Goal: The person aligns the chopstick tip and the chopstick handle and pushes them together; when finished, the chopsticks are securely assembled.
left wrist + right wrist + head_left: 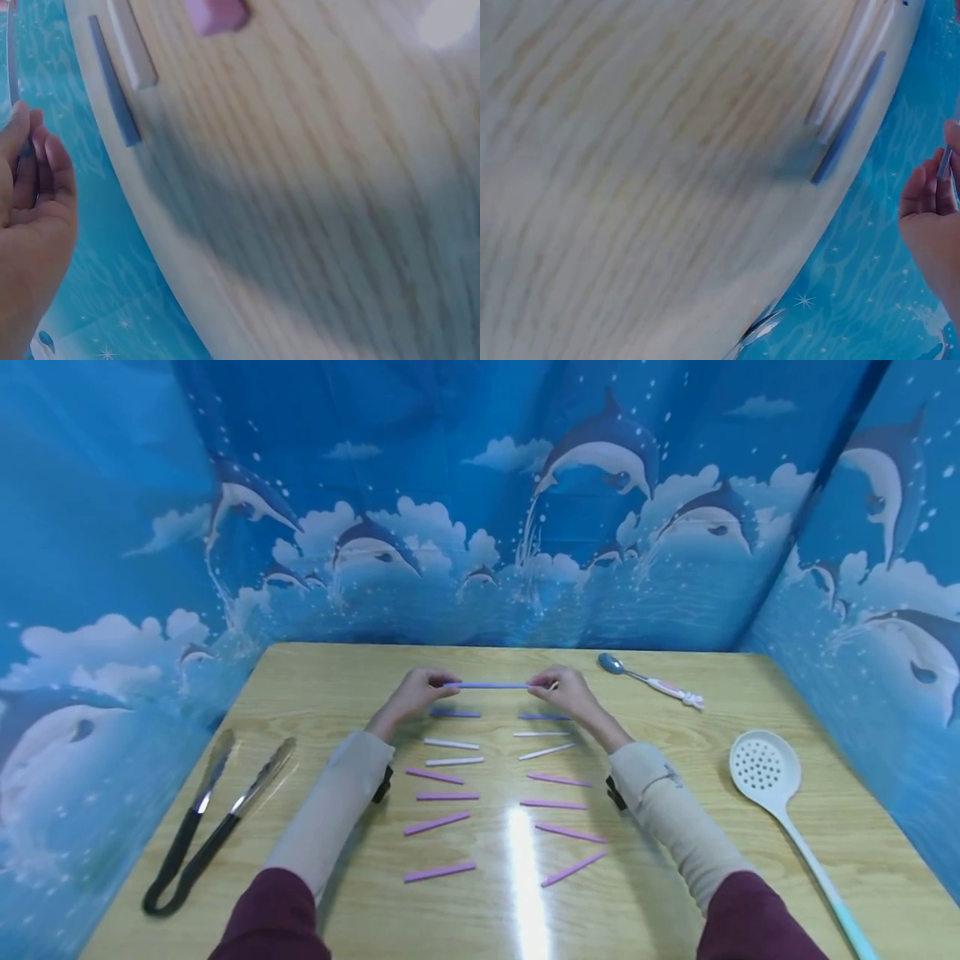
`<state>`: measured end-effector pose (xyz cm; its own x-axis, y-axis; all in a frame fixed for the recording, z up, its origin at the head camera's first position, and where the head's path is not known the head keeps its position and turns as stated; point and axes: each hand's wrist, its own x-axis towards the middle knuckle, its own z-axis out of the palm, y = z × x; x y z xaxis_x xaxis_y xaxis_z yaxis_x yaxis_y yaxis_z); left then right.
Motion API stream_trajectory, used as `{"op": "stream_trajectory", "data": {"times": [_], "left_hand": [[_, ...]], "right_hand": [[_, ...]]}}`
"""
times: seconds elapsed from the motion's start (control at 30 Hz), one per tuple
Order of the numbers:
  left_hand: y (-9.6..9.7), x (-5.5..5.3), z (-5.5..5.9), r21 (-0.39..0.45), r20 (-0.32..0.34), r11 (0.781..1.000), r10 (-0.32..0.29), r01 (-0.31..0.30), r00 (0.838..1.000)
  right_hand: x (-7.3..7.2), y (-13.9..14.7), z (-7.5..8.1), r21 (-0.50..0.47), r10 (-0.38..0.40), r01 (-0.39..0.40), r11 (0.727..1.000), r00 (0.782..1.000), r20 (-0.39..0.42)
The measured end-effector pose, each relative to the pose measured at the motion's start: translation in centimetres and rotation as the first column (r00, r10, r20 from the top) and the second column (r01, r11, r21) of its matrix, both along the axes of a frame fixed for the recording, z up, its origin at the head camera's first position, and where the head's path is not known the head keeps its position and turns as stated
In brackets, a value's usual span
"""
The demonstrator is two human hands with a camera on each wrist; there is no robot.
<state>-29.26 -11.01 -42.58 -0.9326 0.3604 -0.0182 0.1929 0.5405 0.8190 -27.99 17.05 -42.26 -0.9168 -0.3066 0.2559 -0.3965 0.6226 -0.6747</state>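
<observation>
Over the far part of the table, a thin blue-purple stick is held level between two hands. My left hand pinches its left end between thumb and fingers, and my right hand pinches the right end. Just below the hands lie two blue-purple sticks, one on the left and one on the right. Nearer come white sticks and several pink sticks, laid in two columns. The left wrist view shows a blue stick beside a white one.
Black-handled tongs lie spread on the left of the wooden table. At the back right is a spoon with a pale pink handle; a white slotted ladle lies at the right. A blue dolphin-print curtain surrounds the table.
</observation>
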Motion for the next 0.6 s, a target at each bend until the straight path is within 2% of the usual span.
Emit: {"op": "stream_trajectory", "data": {"times": [0.1, 0.27, 0.4, 0.6], "left_hand": [[-0.3, -0.1, -0.4, -0.031, 0.030, 0.999, -0.004, 0.005, 1.000], [-0.4, -0.5, -1.0, -0.061, 0.085, 0.998, -0.006, 0.011, 0.996], [-0.2, -0.7, -1.2, -0.092, 0.071, 0.995, -0.022, 0.028, 0.997], [-0.2, -0.9, -1.7, -0.152, -0.006, 0.986, -0.076, 0.074, 0.997]], "right_hand": [[0.0, -0.2, -0.5, 0.023, 0.000, -0.001, 1.000, 1.000, 0.007], [0.0, -0.3, -0.8, 0.068, -0.014, 0.008, 0.998, 0.996, 0.086], [-0.1, -0.3, -1.2, 0.106, -0.028, 0.013, 0.994, 0.990, 0.138], [-0.5, -0.3, -2.0, 0.121, -0.025, 0.000, 0.993, 0.979, 0.203]]}}
